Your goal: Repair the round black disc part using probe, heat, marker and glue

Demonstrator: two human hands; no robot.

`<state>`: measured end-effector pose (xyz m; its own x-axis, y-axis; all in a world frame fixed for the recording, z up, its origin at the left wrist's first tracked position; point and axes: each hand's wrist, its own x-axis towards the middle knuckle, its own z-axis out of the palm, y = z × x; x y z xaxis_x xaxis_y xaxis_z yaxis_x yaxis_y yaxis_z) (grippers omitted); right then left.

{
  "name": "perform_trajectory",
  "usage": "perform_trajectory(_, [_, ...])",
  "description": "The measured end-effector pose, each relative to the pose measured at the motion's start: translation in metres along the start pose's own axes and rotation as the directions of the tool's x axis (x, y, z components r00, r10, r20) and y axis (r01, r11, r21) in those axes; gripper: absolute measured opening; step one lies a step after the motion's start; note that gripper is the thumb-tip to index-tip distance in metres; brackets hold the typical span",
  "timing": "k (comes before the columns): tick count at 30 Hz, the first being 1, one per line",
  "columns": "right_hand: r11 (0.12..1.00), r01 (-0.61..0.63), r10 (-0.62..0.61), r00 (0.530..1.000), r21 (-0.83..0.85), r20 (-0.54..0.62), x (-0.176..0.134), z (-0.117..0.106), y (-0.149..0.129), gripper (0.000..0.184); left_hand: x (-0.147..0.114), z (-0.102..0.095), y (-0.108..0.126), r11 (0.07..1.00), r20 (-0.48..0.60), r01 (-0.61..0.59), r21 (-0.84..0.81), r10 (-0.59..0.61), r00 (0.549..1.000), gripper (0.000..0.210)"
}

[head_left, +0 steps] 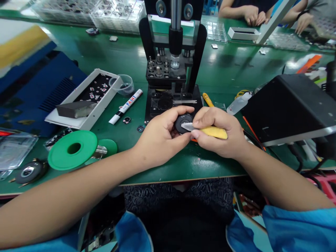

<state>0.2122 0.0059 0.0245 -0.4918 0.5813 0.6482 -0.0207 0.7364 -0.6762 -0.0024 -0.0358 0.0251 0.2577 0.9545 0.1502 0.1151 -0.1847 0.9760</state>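
Between the thumb and fingers of my left hand is a round black watch case, its flat face turned up toward me. My right hand grips a small knife with a yellow handle. The knife's pale, pointed blade lies against the middle of the watch case. Both hands meet just in front of a black press, above the front part of the green bench. Part of the case's rim is hidden behind my fingers.
Left of the press lie a paint marker, a white tray of small parts and a green solder spool. At right stand a black box and a small bottle. Other people's hands rest at the far bench.
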Motion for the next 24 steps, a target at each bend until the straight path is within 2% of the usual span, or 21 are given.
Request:
perform_trajectory(4, [1.000, -0.007, 0.007, 1.000, 0.016, 0.026, 0.0014, -0.0008, -0.0013, 0.017, -0.0002, 0.0005, 0.0007, 1.000, 0.007, 0.018, 0.010, -0.018, 1.000, 0.060])
perform_trajectory(9, [1.000, 0.024, -0.024, 1.000, 0.019, -0.005, 0.0009, 0.0014, -0.0002, 0.018, -0.0002, 0.0000, 0.0007, 1.000, -0.010, -0.009, 0.022, 0.009, 1.000, 0.058])
perform_trajectory(15, [0.999, 0.011, -0.012, 0.999, 0.035, 0.034, 0.0010, -0.0015, -0.0016, 0.020, 0.0005, 0.0010, 0.0015, 0.999, 0.005, 0.050, -0.015, -0.050, 0.999, 0.060])
perform_trajectory(20, [1.000, 0.014, -0.014, 1.000, 0.020, -0.002, 0.0013, 0.0001, -0.0013, 0.020, 0.0009, 0.0018, 0.0019, 0.998, 0.008, 0.044, -0.043, -0.044, 0.999, 0.059])
perform_trajectory(24, [0.999, -0.048, 0.048, 0.999, 0.019, 0.024, 0.0020, -0.0012, -0.0031, 0.019, 0.0001, 0.0010, 0.0030, 0.998, 0.011, 0.047, -0.040, -0.046, 0.999, 0.058])
